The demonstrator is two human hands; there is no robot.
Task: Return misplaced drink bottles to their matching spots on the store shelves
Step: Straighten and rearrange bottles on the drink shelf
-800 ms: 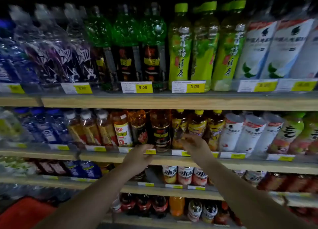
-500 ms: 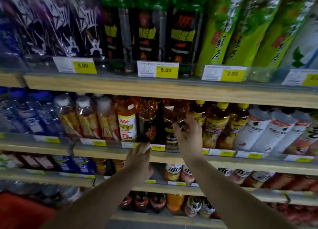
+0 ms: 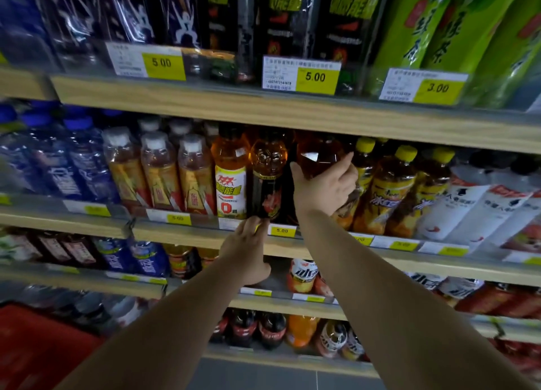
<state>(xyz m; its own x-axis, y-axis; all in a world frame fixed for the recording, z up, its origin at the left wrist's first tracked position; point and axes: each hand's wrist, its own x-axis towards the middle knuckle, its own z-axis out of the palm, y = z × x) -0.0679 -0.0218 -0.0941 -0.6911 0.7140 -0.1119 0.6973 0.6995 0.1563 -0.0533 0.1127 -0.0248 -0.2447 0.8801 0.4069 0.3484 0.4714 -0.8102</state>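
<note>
On the middle shelf (image 3: 190,234), between a dark-labelled bottle (image 3: 268,178) and a row of yellow-capped bottles (image 3: 389,190), an amber bottle (image 3: 319,158) sits inside the person's right grip (image 3: 323,184), fingers and thumb curled round its upper body. Lower left, the left grip (image 3: 248,252) is loosely spread, fingertips touching the shelf's front edge below the dark-labelled bottle, holding nothing.

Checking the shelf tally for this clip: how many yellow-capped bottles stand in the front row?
3 yellow-capped bottles: the first just right of the right hand, the second beside it, the third by the white-labelled bottles. Others may be hidden behind.
</note>
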